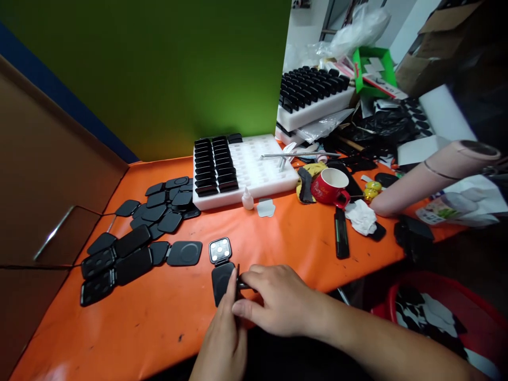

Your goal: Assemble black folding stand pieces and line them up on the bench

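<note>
Near the table's front edge, my left hand [228, 330] holds a thin black plate [238, 272] on edge, seen almost side-on. My right hand [278, 299] closes on the same piece from the right, thumb and fingers at its side. Just behind my left fingers lies a black folding piece [222, 280], joined by a hinge to a square panel [219, 250] with white round spots. Further left, several dark hinged pieces [135, 259] lie flat, and a loose pile of black plates [166, 203] is behind them.
A white foam tray [262, 182] with rows of black pieces stands at the back. Beside it are a small white bottle [247, 200], a red mug [331, 185], a black-green cutter [341, 233] and a pink tumbler [428, 180]. A red basin [397, 296] is below right.
</note>
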`<state>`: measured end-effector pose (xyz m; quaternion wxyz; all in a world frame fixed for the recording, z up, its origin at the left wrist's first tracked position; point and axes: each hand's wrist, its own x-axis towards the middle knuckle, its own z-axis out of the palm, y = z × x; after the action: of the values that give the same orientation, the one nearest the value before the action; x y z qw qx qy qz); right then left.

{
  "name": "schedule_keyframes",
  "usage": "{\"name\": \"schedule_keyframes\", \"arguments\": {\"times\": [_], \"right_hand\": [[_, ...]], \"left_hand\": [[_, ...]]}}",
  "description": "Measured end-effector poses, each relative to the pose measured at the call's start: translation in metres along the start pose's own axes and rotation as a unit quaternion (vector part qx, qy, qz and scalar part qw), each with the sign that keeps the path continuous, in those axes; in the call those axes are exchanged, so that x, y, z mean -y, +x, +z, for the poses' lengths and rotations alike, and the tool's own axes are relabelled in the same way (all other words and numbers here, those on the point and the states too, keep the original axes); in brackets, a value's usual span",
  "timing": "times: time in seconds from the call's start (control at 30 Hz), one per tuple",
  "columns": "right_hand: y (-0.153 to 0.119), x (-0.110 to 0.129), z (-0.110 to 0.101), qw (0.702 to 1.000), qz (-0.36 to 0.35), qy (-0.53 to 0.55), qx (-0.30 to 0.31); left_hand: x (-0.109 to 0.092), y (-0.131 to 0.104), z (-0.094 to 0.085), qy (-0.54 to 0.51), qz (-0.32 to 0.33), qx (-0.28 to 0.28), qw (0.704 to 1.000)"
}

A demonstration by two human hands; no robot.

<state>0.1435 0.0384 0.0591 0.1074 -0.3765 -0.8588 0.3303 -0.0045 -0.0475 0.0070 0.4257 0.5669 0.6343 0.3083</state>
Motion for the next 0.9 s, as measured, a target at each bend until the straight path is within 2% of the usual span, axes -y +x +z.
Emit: {"name": "schedule_keyframes", "arguments": {"times": [0.2,0.3,0.43,0.57,0.73,0.9], "right_hand": [[-0.007,0.0,0.018,0.998,-0.011,0.05,-0.019],[-0.012,0.002,0.023,0.998,0.012,0.044,-0.038],[-0.017,0.005,0.022,0.998,0.039,-0.013,-0.037],[-0.019,0.005,0.016,0.998,0.03,-0.05,-0.009],[-0.021,0.004,0.01,0.999,0.029,-0.015,0.012],[-0.023,-0.001,0.018,0.998,0.04,0.045,-0.003]], "left_hand": [[-0.005,-0.002,0.007,0.014,-0.009,-0.006,1.0],[-0.006,-0.002,0.01,0.008,-0.006,-0.021,1.0],[-0.008,-0.001,0.013,0.024,-0.002,-0.017,1.0],[-0.008,-0.001,0.015,0.034,0.01,0.0,0.999],[-0.003,-0.005,0.018,0.025,-0.002,0.03,0.999],[-0.003,-0.006,0.018,0.043,0.022,0.028,0.998]]}}
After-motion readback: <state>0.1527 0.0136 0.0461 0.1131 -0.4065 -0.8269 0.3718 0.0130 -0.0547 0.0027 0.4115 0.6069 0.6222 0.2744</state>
